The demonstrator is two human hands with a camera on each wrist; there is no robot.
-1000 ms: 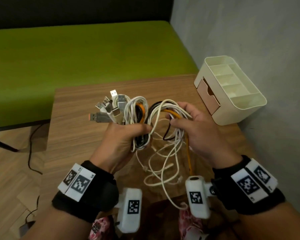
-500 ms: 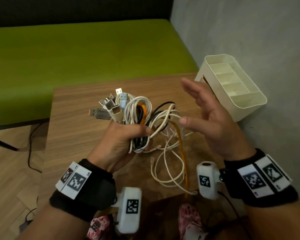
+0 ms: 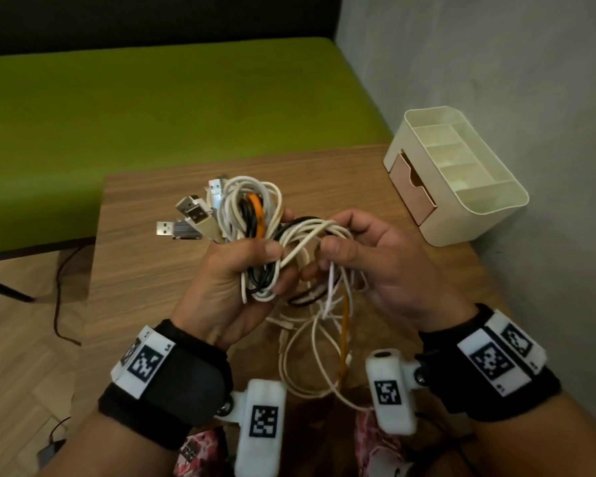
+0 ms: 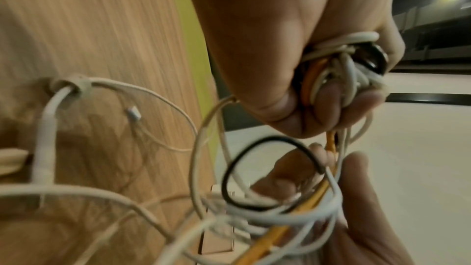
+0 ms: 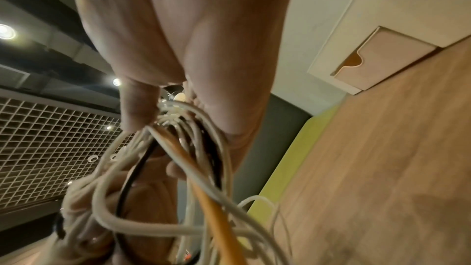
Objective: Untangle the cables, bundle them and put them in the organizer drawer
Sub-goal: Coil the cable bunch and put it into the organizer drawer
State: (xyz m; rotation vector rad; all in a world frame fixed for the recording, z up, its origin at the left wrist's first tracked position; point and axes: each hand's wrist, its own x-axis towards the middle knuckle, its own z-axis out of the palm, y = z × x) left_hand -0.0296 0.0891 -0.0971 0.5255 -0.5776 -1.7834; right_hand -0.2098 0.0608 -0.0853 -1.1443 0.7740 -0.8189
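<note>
A bundle of white, black and orange cables (image 3: pixel 252 215) is gripped in my left hand (image 3: pixel 245 270) above the wooden table (image 3: pixel 145 270), with several USB plugs (image 3: pixel 190 218) sticking out to the left. My right hand (image 3: pixel 351 246) pinches the loose strands (image 3: pixel 310 232) just right of the bundle, thumb over them. The cable tails (image 3: pixel 310 352) hang down in loops toward the table. The left wrist view shows my left hand (image 4: pixel 318 88) fisted round the cables (image 4: pixel 339 67). In the right wrist view my right hand (image 5: pixel 178 108) closes on the strands (image 5: pixel 183 138). The cream organizer (image 3: pixel 461 180) stands at the table's right, its pink drawer (image 3: pixel 413 187) partly out.
A green bench (image 3: pixel 152 115) runs behind the table. A grey wall (image 3: pixel 513 80) rises close on the right, right behind the organizer. A black cord (image 3: pixel 59 297) trails on the wooden floor at the left.
My right hand let go of the strands, opened and lifted away to the right, then came back and took hold of them again beside the bundle. The left hand kept its grip.
</note>
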